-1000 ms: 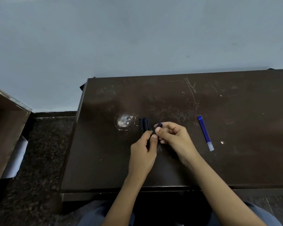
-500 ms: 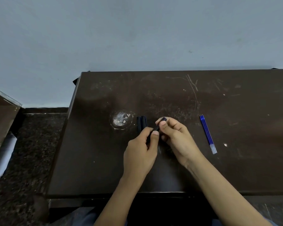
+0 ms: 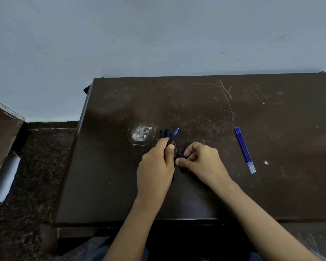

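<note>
My left hand (image 3: 155, 167) grips a dark pen (image 3: 172, 138) whose blue tip points up and away, uncapped. My right hand (image 3: 201, 162) pinches a small dark pen cap (image 3: 181, 155) just right of the left hand, close above the table. Behind the left hand's fingers two more dark pens (image 3: 164, 133) lie side by side on the dark brown table (image 3: 215, 194). A bundle of blue refills (image 3: 245, 150) lies on the table to the right, apart from both hands.
A round worn white patch (image 3: 140, 134) marks the table left of the pens. The table's back edge meets a pale wall. Left of the table is a dark speckled floor, another brown furniture piece (image 3: 2, 136) and a white roll (image 3: 5, 178).
The cap has come off the pen: my right hand drew back and down with it, and the blue tip now shows beyond my left hand.
</note>
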{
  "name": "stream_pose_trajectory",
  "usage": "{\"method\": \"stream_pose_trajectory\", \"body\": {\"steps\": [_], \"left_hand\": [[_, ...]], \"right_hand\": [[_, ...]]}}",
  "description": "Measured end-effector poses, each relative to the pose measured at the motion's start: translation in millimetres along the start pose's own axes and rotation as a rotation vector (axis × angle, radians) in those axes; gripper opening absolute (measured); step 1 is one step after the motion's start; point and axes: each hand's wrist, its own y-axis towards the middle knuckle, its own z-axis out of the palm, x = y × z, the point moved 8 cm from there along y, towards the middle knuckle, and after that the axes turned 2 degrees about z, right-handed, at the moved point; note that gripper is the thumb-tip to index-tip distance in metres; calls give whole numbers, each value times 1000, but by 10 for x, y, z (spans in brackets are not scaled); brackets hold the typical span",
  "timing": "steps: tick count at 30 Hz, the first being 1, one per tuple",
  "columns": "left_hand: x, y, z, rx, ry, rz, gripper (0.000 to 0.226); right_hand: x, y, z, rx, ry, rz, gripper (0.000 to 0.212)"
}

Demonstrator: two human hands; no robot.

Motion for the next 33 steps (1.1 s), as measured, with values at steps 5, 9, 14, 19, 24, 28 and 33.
{"method": "stream_pose_trajectory", "body": {"steps": [5, 9, 14, 19, 24, 28, 33], "left_hand": [[10, -7, 3, 15, -2, 18, 22], [-60, -8, 32, 43, -33, 92, 19], [-116, -27, 115, 102, -48, 151, 26], [-112, -26, 153, 107, -280, 62, 30], [10, -37, 287, 248, -517, -145, 36], [-2, -65, 396, 414, -856, -312, 37], [-51, -126, 458, 573, -1097, -443, 36]], "right_hand": [[106, 16, -126, -46, 283, -24, 8], [131, -18, 93, 185, 879, 150, 17], [58, 4, 92, 133, 948, 202, 18], [144, 8, 36, 114, 984, 129, 23], [260, -16, -14, 147, 1021, 77, 12], [329, -39, -40, 190, 1036, 23, 11], [363, -39, -34, 284, 1034, -6, 12]]}}
